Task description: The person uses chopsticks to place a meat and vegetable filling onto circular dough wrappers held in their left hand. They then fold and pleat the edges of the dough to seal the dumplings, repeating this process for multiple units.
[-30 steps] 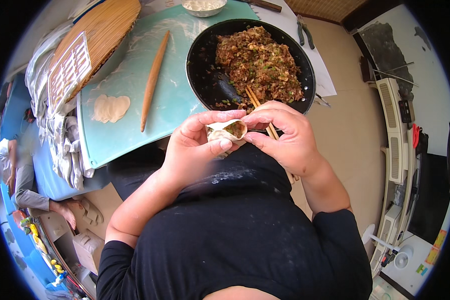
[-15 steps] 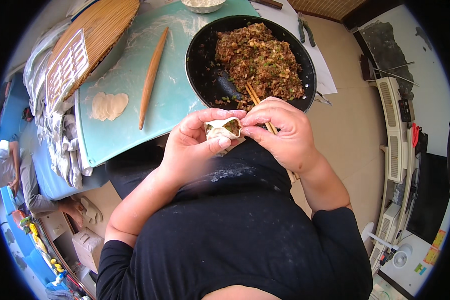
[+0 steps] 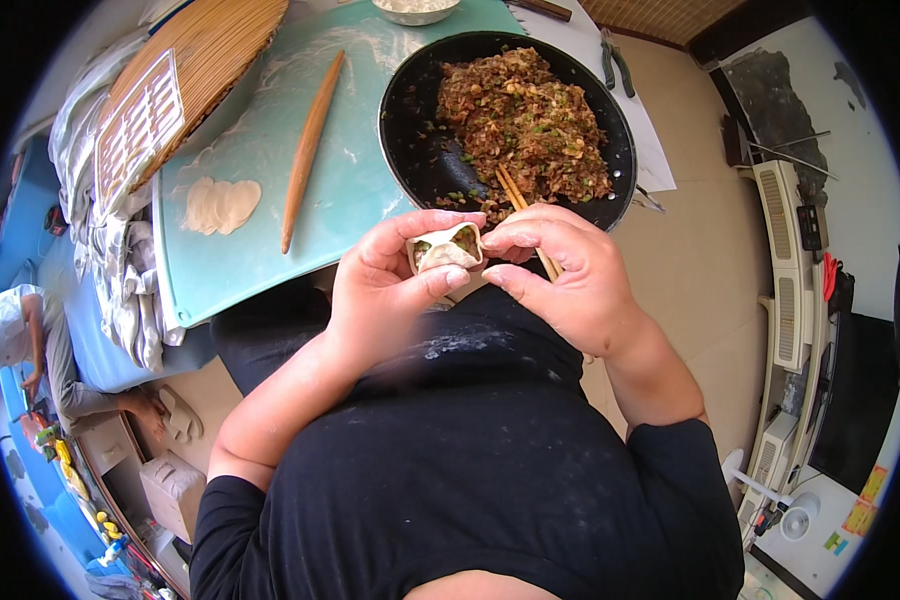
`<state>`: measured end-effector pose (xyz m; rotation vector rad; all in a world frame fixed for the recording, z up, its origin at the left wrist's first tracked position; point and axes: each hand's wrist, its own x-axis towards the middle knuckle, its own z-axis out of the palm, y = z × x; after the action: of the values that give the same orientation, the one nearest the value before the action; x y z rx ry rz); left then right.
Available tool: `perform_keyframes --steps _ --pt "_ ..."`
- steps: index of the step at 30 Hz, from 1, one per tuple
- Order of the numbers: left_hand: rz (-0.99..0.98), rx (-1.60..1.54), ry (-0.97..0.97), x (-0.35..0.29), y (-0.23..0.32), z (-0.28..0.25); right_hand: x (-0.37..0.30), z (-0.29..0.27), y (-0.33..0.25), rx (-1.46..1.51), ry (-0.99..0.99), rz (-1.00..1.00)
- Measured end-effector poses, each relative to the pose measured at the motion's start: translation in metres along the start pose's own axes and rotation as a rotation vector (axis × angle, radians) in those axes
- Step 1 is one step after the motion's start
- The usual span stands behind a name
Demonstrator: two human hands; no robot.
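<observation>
My left hand (image 3: 380, 275) cradles a half-folded dumpling (image 3: 438, 257), fingers behind it and thumb along its front. Its pale wrapper is pinched together in the middle, with greenish-brown filling showing through gaps at both sides. At its right edge, the curled index finger and thumb of my right hand (image 3: 570, 265) touch the wrapper. A pair of chopsticks (image 3: 513, 190) runs from the filling down behind my right hand; whether that hand grips them is hidden. Just beyond my hands is a black pan (image 3: 402, 130) with a heap of chopped filling (image 3: 525, 120).
On the floury green mat (image 3: 220, 285) lie a wooden rolling pin (image 3: 310, 150) and overlapping round wrappers (image 3: 223, 205). A round slatted tray (image 3: 200, 60) stands far left, a bowl of flour (image 3: 415, 10) at the back. Pliers (image 3: 616, 62) lie right of the pan. Someone in grey trousers (image 3: 65, 350) sits left.
My right thumb and index finger have loosened from their pinch on the dumpling's right corner and parted slightly. The dumpling has tilted a little in my left hand.
</observation>
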<state>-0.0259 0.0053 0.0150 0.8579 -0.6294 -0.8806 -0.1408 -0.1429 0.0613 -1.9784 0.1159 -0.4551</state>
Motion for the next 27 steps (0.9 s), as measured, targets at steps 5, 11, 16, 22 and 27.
perform_keyframes --steps 5,11,16,22,27 --pt "0.007 0.050 -0.018 -0.001 0.003 0.002 0.000 0.002 -0.002 -0.001 0.035 0.031" --pt "0.046 0.087 -0.049 -0.002 0.003 0.004 0.000 0.003 0.003 -0.073 0.065 -0.114" --pt "0.044 0.204 -0.049 -0.002 0.007 0.006 0.005 0.001 0.002 -0.148 0.054 -0.213" --pt "0.012 0.167 -0.027 -0.002 0.009 0.006 0.002 0.002 -0.007 0.129 0.037 0.176" --pt "0.033 0.159 -0.045 -0.003 0.006 0.006 0.003 0.000 -0.003 0.089 0.018 0.014"
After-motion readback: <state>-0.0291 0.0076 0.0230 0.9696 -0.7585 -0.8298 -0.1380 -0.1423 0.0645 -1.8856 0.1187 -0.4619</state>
